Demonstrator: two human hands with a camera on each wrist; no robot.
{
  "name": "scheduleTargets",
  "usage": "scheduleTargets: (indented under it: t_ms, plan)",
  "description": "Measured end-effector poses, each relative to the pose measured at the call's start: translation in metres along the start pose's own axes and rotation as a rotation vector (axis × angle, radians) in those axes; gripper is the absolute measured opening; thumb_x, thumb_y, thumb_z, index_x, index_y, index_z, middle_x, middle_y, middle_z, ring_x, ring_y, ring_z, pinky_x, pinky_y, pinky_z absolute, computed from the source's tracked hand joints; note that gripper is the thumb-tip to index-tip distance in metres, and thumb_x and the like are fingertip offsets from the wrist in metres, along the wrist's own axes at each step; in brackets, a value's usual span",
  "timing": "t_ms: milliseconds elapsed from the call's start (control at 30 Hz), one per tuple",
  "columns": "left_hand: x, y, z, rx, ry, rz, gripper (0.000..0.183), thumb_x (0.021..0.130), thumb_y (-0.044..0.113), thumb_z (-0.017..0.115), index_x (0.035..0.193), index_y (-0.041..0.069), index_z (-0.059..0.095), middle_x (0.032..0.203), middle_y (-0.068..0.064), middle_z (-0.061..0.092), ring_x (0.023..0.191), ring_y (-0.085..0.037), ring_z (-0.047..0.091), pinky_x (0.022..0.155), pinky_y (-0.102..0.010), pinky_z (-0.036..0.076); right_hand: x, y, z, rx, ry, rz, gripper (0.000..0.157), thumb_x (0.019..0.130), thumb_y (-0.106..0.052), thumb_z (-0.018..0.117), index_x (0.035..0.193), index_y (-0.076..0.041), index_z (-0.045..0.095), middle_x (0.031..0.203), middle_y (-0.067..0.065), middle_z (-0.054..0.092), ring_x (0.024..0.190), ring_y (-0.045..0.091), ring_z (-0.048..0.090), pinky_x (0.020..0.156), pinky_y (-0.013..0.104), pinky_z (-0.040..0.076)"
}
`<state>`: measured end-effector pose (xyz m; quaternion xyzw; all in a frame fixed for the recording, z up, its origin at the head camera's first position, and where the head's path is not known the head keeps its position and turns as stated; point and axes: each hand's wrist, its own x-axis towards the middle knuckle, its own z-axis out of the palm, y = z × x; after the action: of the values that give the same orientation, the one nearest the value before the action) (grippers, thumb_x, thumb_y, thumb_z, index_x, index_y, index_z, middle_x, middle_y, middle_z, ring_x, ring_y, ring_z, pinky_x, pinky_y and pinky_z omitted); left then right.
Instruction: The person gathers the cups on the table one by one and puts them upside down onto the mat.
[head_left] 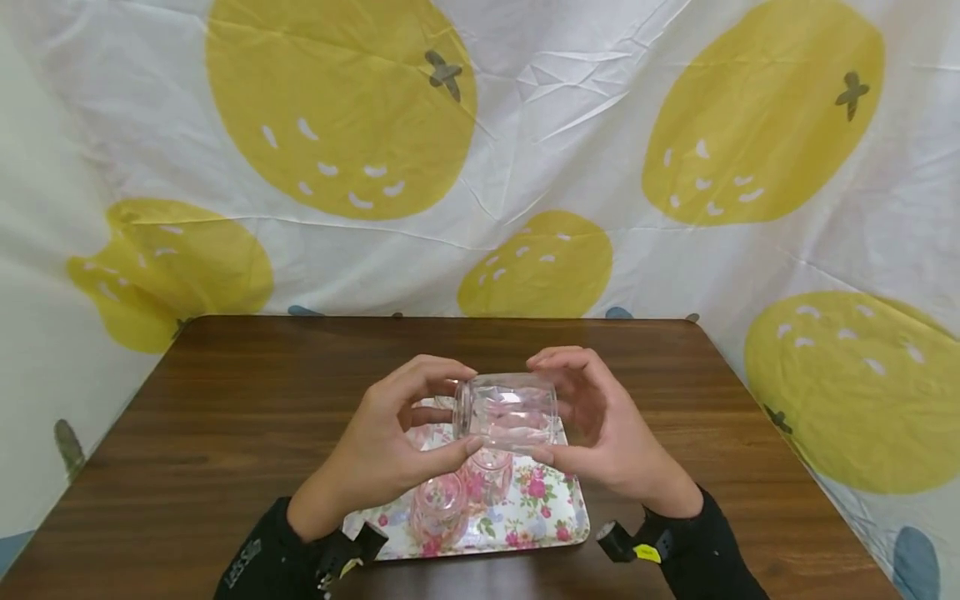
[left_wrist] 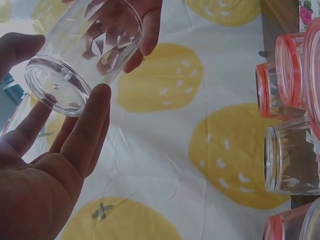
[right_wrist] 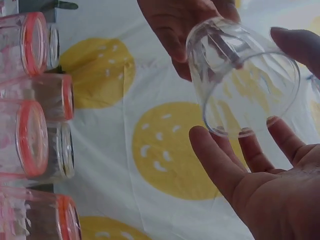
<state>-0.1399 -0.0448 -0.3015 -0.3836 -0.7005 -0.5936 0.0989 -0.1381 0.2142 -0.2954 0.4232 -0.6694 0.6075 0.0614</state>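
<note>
A clear drinking glass (head_left: 513, 408) with a faceted side lies sideways in the air over a floral tray. My left hand (head_left: 390, 433) holds it by its thick base end, thumb below and fingers above in the head view. My right hand (head_left: 607, 433) holds the other end, with the thumb and fingertips spread round the thin rim. The left wrist view shows the round base of the glass (left_wrist: 57, 85) between thumb and fingers. From the right wrist, the open mouth of the glass (right_wrist: 252, 95) is visible and nothing shows inside.
Below the hands, the white floral tray (head_left: 573, 508) rests on a brown wooden table (head_left: 225, 433). Pink-tinted glasses (head_left: 438, 504) stand on it, partly hidden by the hands. A clear glass (left_wrist: 295, 157) stands among them. Behind hangs a lemon-print cloth (head_left: 540, 150).
</note>
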Motion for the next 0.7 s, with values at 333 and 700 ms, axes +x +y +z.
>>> scheduleTargets:
  t_ms: [333,700]
  plan:
    - [0.002,0.004,-0.002,0.144,-0.014,0.072,0.053,0.073,0.007,0.084,0.122,0.009,0.064,0.119,-0.006,0.063,0.102,-0.017,0.062,0.077,-0.036,0.064,0.007,-0.017,-0.030,-0.034,0.179,-0.106,0.047,0.091,0.012,0.055,0.134,0.018,0.035,0.137,0.014,0.048,0.119,0.039,0.048,0.097,0.033,0.055]
    - [0.011,-0.003,0.015,0.433,-0.168,0.176,0.053,0.075,0.012,0.081,0.125,0.009,0.065,0.122,-0.006,0.059,0.110,-0.014,0.057,0.080,-0.037,0.061,0.004,-0.026,-0.048,-0.037,0.288,-0.177,0.046,0.089,0.014,0.047,0.135,0.015,0.039,0.136,0.018,0.049,0.118,0.040,0.050,0.095,0.034,0.056]
